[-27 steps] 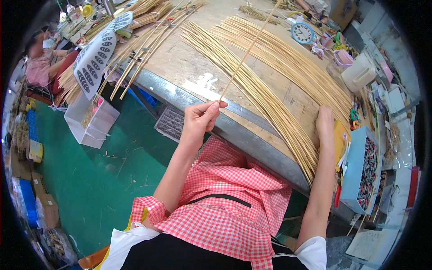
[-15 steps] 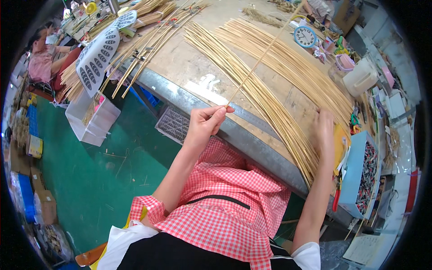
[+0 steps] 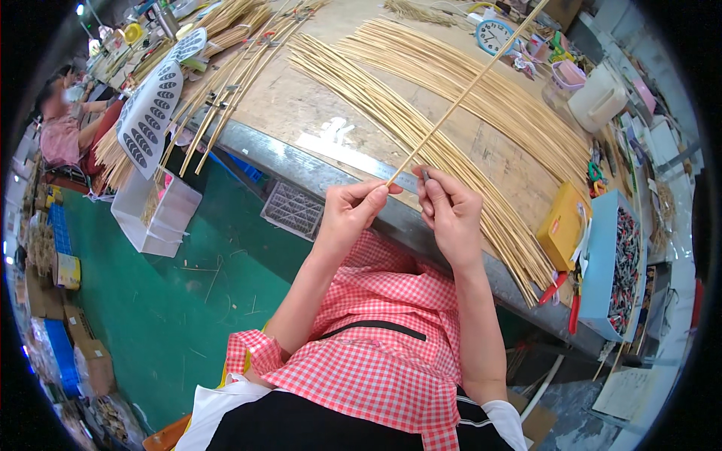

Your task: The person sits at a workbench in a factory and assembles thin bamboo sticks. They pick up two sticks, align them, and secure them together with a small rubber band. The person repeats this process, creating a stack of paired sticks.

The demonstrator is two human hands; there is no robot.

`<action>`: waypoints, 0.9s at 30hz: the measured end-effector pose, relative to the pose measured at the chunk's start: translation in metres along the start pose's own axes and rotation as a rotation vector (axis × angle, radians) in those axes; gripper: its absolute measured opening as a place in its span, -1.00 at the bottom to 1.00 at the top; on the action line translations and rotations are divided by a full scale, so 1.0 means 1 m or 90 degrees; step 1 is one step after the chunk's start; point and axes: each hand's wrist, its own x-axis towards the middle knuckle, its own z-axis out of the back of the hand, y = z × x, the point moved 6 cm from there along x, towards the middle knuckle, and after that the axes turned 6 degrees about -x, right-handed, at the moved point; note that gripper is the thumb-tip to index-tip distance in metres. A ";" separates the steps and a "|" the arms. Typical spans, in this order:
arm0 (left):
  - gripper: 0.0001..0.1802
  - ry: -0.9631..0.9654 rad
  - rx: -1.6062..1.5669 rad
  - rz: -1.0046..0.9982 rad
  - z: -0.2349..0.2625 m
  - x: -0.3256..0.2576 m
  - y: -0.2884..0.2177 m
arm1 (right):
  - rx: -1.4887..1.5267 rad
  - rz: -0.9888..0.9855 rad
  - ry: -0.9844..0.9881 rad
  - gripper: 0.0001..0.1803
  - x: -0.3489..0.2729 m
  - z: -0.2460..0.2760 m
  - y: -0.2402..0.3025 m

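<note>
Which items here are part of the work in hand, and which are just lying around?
In use: thin bamboo stick pinched in left hand; small dark piece at right hand fingers; fanned bamboo sticks.
Lying about: blue clock, yellow box, white jug, red pliers.

Single head-worn fisheye view, looking steeply down and forward over the person's chest. Hands sit close, near centre; workbench (image 3: 316,105) spreads across the upper half, green floor (image 3: 150,316) lower left. Edges bend at the rim.
</note>
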 end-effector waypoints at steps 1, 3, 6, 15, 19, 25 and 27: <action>-0.74 0.002 0.009 -0.002 -0.001 0.000 0.000 | -0.040 0.003 -0.013 -0.78 -0.001 0.001 0.000; -0.74 0.011 0.033 -0.022 -0.001 0.001 0.001 | -0.106 0.055 -0.024 -0.79 0.001 0.004 0.001; -0.75 0.025 0.068 -0.050 -0.001 0.003 0.002 | -0.176 0.090 -0.029 -0.80 0.002 0.006 0.005; -0.76 0.020 0.088 -0.068 0.002 0.003 0.004 | -0.248 0.106 -0.046 -0.82 0.002 0.008 0.017; -0.77 0.017 0.086 -0.071 0.003 0.003 0.002 | -0.273 0.140 -0.053 -0.84 0.003 0.008 0.021; -0.78 0.000 0.105 -0.062 0.005 0.003 0.003 | -0.274 0.133 -0.120 -0.85 0.003 0.011 0.010; -0.78 0.002 0.101 -0.066 0.006 0.003 0.002 | -0.265 0.151 -0.118 -0.85 0.002 0.003 0.018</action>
